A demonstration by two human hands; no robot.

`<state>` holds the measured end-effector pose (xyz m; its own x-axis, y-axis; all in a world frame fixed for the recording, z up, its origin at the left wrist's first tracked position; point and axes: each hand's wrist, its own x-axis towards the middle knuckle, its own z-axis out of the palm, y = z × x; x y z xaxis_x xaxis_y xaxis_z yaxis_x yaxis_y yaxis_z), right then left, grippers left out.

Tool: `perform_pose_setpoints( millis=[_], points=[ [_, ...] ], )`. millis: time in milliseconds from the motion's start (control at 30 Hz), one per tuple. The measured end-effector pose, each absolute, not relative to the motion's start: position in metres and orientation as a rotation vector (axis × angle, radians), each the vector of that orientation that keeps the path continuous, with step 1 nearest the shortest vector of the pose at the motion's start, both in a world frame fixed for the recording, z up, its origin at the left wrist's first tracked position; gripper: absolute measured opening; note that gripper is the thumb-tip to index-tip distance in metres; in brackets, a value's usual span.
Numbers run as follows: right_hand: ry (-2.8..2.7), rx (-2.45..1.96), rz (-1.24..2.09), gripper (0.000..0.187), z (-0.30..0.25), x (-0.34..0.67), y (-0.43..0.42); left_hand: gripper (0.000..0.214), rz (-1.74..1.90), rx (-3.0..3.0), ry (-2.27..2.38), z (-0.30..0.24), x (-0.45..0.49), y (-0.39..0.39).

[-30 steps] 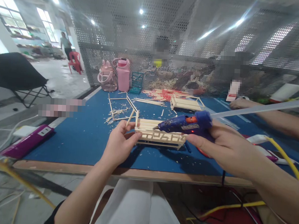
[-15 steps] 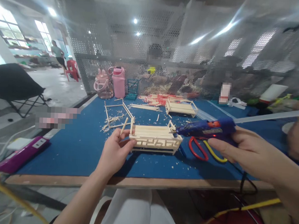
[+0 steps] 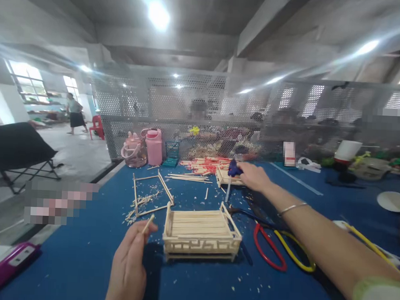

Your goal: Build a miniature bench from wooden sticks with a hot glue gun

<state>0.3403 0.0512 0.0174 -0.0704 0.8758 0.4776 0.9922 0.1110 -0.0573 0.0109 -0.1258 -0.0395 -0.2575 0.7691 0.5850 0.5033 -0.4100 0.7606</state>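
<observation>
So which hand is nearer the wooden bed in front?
Left. The left hand, pinching a stick, sits beside the bed; the right hand is far behind it, gripping a glue gun.

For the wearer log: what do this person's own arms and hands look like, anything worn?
The left hand and right hand are ungloved; the right forearm is uncovered. A thin silver metal bangle circles its wrist; a white sleeve edged pale green shows near the elbow.

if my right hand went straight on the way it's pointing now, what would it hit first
Probably the small stick frame just beyond the glue gun that the right hand grips. Past it lies the red stick pile. Depth is hard to judge.
</observation>
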Motion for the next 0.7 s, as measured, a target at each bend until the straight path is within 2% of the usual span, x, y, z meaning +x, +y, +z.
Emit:
perform_pose_setpoints(
  millis=[133,233,333,400,500,700],
  points=[
    [-1.933,-1.801,-0.397,0.042,0.010,0.332,0.043,0.025,1.778,2.043,1.587,-0.038,0.013,-0.124],
    [-1.904,-1.649,-0.393,0.044,0.019,0.318,0.000,0.015,1.832,2.372,1.547,-0.030,0.015,-0.126],
    [-2.090,-1.020,-0.293,0.040,0.025,0.298,-0.065,0.015,1.733,2.716,1.394,-0.013,0.023,-0.131],
    [-2.186,-0.755,-0.331,0.030,0.024,0.285,-0.103,0.015,1.612,2.886,1.251,-0.002,0.031,-0.132],
    [-2.199,-0.704,-0.369,0.017,0.016,0.275,-0.133,0.014,1.519,2.981,1.141,0.006,0.041,-0.130],
    [-2.020,-0.799,-0.277,0.009,0.000,0.273,-0.128,0.015,1.439,3.038,1.110,0.001,0.052,-0.124]
  ],
)
